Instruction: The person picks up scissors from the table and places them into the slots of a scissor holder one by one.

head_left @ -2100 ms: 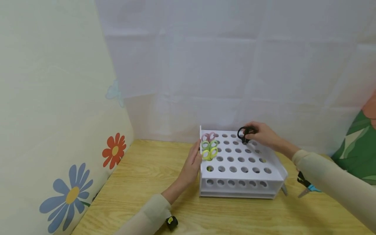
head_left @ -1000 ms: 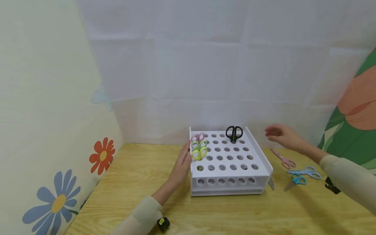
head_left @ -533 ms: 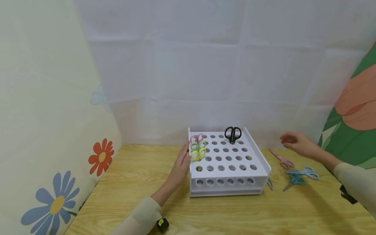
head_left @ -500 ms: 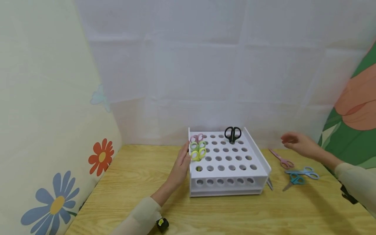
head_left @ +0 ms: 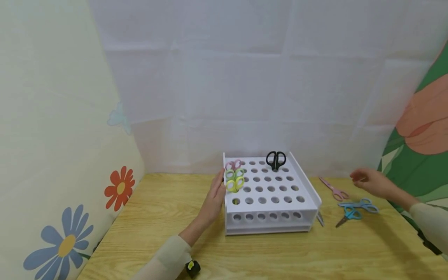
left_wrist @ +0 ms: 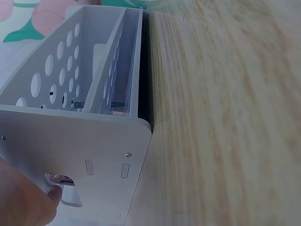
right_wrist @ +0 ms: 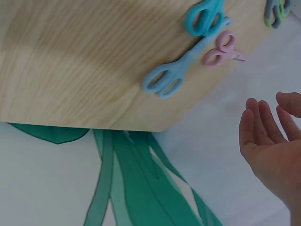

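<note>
My left hand rests against the left side panel of a white scissors rack; in the left wrist view one fingertip is at the panel's cutout. Black-handled scissors stand in a hole at the back right of the rack. Pink scissors, green scissors and yellow scissors stand along its left column. My right hand hovers over the table's right side, holding nothing, fingers loosely bent. Nearest it lie pink scissors, light blue scissors and turquoise scissors.
More scissors lie close along the rack's right wall, with one blade showing in the head view. The wooden table ends at a white cloth backdrop. Flower-patterned cloth hangs at both sides.
The right hand released the black scissors, which now stand in the rack, and moved right past the loose scissors. The left hand stayed at the rack's side. The head view shifted slightly.
</note>
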The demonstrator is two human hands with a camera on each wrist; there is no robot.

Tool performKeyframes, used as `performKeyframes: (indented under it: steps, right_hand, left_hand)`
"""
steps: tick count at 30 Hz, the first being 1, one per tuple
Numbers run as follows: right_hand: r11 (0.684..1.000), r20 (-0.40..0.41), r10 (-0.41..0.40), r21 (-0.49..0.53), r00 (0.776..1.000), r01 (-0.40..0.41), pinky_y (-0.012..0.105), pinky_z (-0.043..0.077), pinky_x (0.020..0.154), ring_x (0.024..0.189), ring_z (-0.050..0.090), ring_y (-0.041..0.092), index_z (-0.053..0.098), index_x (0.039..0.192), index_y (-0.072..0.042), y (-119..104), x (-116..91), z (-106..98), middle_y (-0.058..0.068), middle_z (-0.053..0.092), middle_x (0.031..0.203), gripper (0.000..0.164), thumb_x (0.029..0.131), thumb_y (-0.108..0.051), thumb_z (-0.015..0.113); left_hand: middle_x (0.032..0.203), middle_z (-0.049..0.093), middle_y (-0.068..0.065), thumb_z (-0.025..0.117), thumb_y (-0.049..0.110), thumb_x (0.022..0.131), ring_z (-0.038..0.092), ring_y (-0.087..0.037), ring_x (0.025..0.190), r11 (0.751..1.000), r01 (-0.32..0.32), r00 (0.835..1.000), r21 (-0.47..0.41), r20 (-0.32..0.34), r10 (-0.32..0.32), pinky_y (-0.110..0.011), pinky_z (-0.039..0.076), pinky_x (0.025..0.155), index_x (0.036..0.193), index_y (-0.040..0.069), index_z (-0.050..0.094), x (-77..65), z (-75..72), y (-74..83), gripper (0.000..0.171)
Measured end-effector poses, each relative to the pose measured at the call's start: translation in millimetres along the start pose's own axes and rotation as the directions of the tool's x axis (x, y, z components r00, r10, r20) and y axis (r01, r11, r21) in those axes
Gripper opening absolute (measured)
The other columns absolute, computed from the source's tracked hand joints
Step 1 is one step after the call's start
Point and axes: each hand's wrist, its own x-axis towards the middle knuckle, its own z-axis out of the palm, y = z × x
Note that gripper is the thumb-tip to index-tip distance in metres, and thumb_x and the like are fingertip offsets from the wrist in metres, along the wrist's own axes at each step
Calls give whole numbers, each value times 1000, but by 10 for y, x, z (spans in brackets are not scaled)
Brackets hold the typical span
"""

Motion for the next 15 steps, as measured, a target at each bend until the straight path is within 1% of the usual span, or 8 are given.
performKeyframes:
  steps: [2,5,10,15]
  right_hand:
    - [999,17,28,-16,999,-28,44,57,72,94,64,45,60,114,17,67,-56,3,26,66,103,23,95,5,65]
    - [998,35,58,-30,998,-57,50,56,74,95,63,47,59,116,19,178,-145,7,29,65,104,26,96,4,64]
    - [993,63,99,-63,993,-95,50,56,73,95,63,48,58,117,21,331,-292,24,33,64,108,30,96,1,64]
    - [984,76,166,-85,983,-159,51,55,70,91,63,46,60,112,20,448,-410,54,30,65,102,28,99,-5,62]
  left_hand:
    - [166,19,-12,33,9,110,15,-27,152,1000,-5,1000,-6,2,5,-48,13,121,163,7,21,0,-2,-7,55]
    - [166,19,-13,34,10,110,15,-28,152,1000,-20,1000,-12,0,20,-49,12,120,163,6,21,2,-3,-4,55]
    - [166,20,-13,34,9,110,15,-29,152,1000,-26,1000,-2,-7,26,-49,12,120,162,6,22,2,-12,-12,54]
    - [166,19,-12,33,9,110,15,-28,152,1000,-30,1000,3,-3,30,-48,13,121,162,6,21,2,-17,-15,54]
